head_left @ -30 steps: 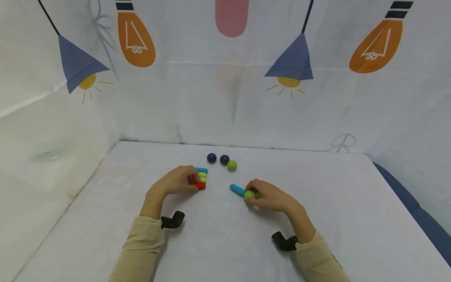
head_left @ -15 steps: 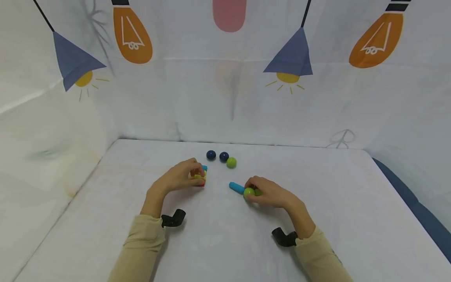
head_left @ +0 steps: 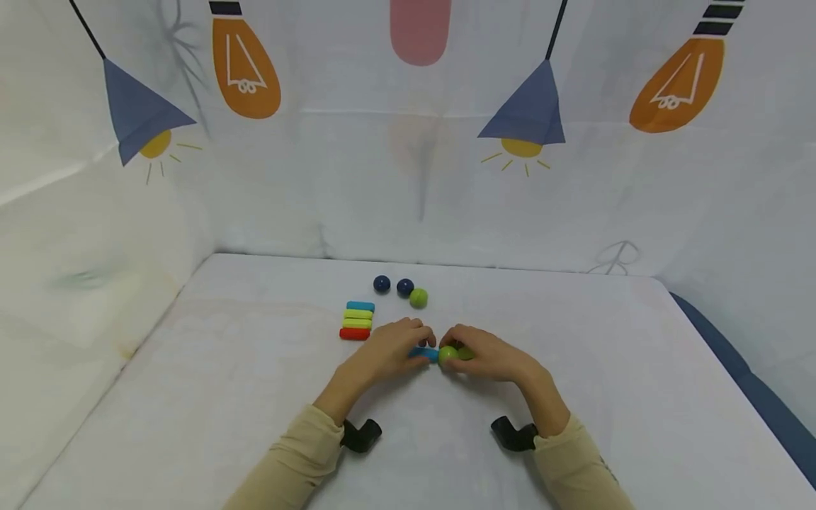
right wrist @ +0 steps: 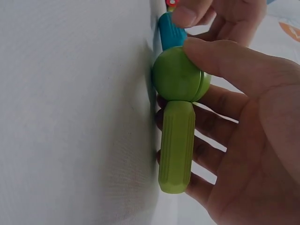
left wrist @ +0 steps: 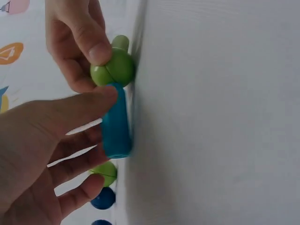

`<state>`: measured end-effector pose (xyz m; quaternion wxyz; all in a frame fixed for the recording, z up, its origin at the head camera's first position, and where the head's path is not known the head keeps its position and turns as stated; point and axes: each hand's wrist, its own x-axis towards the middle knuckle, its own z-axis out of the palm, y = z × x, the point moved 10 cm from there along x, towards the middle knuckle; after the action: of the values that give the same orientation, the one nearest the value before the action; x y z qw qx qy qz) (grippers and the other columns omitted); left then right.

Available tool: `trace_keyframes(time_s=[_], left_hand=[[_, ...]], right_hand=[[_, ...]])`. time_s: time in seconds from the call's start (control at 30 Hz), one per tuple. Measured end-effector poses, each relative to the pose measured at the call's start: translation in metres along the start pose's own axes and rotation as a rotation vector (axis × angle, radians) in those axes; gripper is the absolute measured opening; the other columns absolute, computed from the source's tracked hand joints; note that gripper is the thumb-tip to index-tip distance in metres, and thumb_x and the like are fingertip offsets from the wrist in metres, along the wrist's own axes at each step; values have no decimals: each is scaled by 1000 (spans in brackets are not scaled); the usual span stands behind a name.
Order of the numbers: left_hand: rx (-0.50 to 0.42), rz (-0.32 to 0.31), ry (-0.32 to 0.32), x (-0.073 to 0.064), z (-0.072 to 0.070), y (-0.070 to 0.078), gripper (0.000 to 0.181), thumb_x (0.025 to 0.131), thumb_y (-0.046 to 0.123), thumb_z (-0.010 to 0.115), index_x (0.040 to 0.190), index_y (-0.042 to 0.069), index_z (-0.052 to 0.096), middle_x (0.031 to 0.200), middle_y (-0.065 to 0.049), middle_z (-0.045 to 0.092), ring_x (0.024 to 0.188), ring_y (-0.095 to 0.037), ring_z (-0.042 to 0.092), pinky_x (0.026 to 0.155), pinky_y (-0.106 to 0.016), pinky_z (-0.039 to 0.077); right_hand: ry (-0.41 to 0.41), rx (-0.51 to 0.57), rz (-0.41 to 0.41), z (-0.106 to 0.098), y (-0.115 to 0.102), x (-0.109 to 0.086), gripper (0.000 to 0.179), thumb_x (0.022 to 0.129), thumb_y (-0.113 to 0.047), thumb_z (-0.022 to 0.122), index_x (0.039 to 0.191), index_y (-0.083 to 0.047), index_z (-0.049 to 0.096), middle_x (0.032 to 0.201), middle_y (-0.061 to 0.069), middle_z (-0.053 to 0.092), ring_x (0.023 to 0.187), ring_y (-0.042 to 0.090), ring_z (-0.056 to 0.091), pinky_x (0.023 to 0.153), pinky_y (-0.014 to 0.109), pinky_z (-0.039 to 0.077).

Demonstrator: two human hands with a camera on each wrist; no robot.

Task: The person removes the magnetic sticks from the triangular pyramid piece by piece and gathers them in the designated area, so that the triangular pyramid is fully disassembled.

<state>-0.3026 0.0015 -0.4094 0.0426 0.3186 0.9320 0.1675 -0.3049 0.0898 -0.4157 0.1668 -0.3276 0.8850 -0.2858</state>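
Note:
In the head view my left hand (head_left: 390, 348) and right hand (head_left: 489, 356) meet over the middle of the white table. With thumb and fingers, the left pinches a ribbed blue rod (left wrist: 116, 129). The rod's far end meets a green ball (right wrist: 176, 75), which the right hand grips between thumb and fingers. A yellow-green rod (right wrist: 177, 147) extends from the ball's opposite side, under the right palm. Ball and rods form one nearly straight line lying low along the tabletop.
Left of the hands lies a neat stack of short rods: a blue one (head_left: 360, 306), yellow ones (head_left: 358, 319) and a red one (head_left: 354, 333). Behind are two navy balls (head_left: 382, 284) and another green ball (head_left: 418, 297). A printed white curtain (head_left: 357, 177) borders the table's back.
My left hand has left the row of short rods and moved right to pinch the blue rod. That rod now lies straighter across. The right hand keeps its grip on the green ball.

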Motion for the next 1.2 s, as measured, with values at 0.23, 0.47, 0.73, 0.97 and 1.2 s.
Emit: trace_keyframes(time_s=[0.23,0.47,0.73,0.97,1.2], left_hand=[[-31,36,-44,-1,7,0,20,86,27,69,104,22,64,95,10,62,84,-6,53,76,-21,47],[-97,50,-133,-13,-1,-11,13,85,25,71,97,22,67,93,10,58,83,-5,53,78,-21,47],[-139,65,-87,-28,-29,-35,15,85,18,71,99,15,69,90,3,59,83,-11,54,77,-23,47],[-223,-15,-40,-41,-50,-62,11,81,16,74,88,15,66,80,1,59,74,-12,52,68,-23,43],[-242,-61,-47,-44,-45,-78,13,79,13,76,87,13,66,82,1,62,73,-9,52,69,-23,45]], right_hand=[[-10,33,3,0,1,-1,28,90,-24,64,114,-12,58,105,-2,60,95,12,53,85,31,46],[-5,49,32,-1,3,0,29,88,-28,66,112,-13,59,102,-4,59,93,12,53,84,28,46],[0,61,70,-1,9,-1,32,86,-33,68,111,-14,60,101,-5,59,93,12,52,84,29,45],[0,62,71,-3,10,-2,35,84,-33,70,111,-14,59,102,-5,59,95,12,52,86,31,45],[-15,58,77,-2,11,-6,39,81,-33,74,112,-14,60,103,-6,59,97,12,53,88,32,45]])
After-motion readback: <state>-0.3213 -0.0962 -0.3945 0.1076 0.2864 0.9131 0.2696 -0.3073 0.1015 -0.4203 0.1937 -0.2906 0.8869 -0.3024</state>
